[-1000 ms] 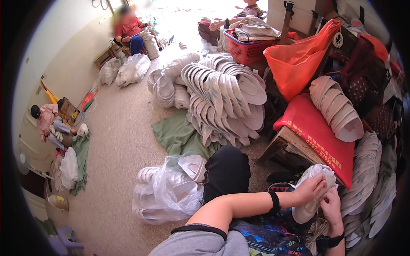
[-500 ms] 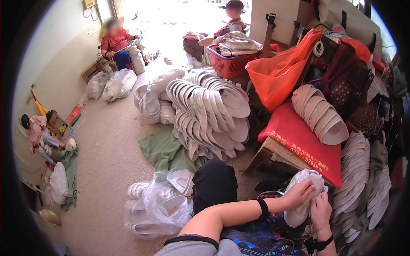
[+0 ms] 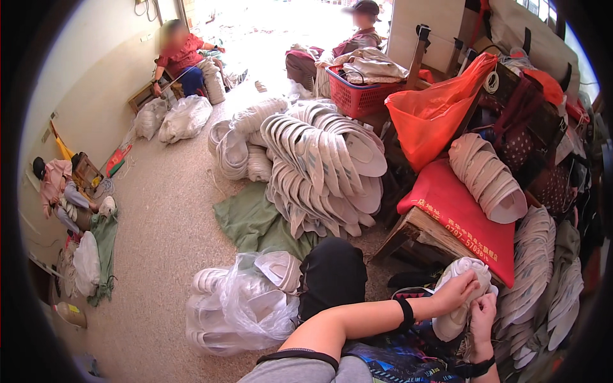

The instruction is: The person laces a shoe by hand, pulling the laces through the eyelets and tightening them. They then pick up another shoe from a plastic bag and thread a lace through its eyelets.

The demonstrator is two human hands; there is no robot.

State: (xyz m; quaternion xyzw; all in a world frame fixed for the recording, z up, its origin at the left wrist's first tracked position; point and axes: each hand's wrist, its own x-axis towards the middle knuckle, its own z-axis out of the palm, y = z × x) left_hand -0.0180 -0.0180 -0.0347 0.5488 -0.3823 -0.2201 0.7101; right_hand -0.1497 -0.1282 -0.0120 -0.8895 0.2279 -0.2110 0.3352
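Observation:
A white shoe (image 3: 451, 324) rests over my lap at the lower right, its toe toward me. My left hand (image 3: 457, 292) lies across its upper, fingers curled and pinched against it. Close beside, my right hand (image 3: 483, 314) is closed near the shoe's right edge, fingertips pinched together. Whatever thin thing it pinches is too small to make out. Both wrists wear black bands. The shoe's far end is partly covered by my left hand.
A clear plastic bag (image 3: 246, 313) of white shoes lies left of my black-clad knee (image 3: 333, 277). Ahead stand stacked shoe uppers (image 3: 319, 159) on green cloth (image 3: 255, 217). At right are a red cushion (image 3: 460, 217), more uppers (image 3: 488, 179) and an orange bag (image 3: 440, 112). Other people sit farther off.
The view has shifted slightly, moving the scene to the right. Both hands stay at the shoe with only slight finger movement. A seated person in red has stretched out an arm.

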